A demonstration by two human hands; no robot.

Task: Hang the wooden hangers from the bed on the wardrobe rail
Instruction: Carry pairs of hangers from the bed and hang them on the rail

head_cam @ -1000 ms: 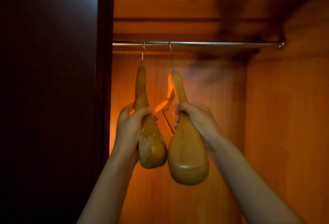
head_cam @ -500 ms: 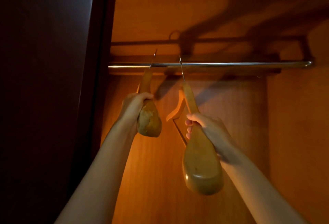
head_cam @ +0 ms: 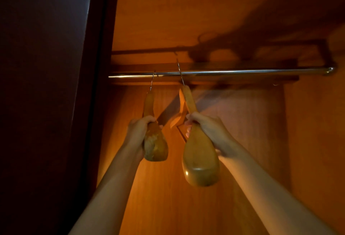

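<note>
- Head view: the left hand [head_cam: 139, 133] has its fingers [head_cam: 147, 119] wrapped tight round the neck of the left wooden hanger [head_cam: 155, 144], whose broad worn shoulder end hangs just below the fingers
- Above those fingers the hanger narrows to a thin wire hook [head_cam: 152, 81] that reaches up to the wardrobe rail [head_cam: 242, 71]; the hook meets the rail, though whether it sits fully over it cannot be told
- The right hand [head_cam: 209, 132] has its fingers [head_cam: 192, 118] clamped on the right wooden hanger [head_cam: 198, 160], gripping where the arm widens; the rounded shoulder end bulges below the fingers, toward the camera
- Above the right fingers this hanger's arm tilts up and to the left, and its wire hook [head_cam: 180, 72] crosses the rail, its tip rising above the bar
- The two hangers hang near each other without touching, both at the left end of the rail, close to the dark wardrobe door [head_cam: 46, 85]
- Beyond the fingers lies the orange wood back panel [head_cam: 233, 122], streaked with shadows
</note>
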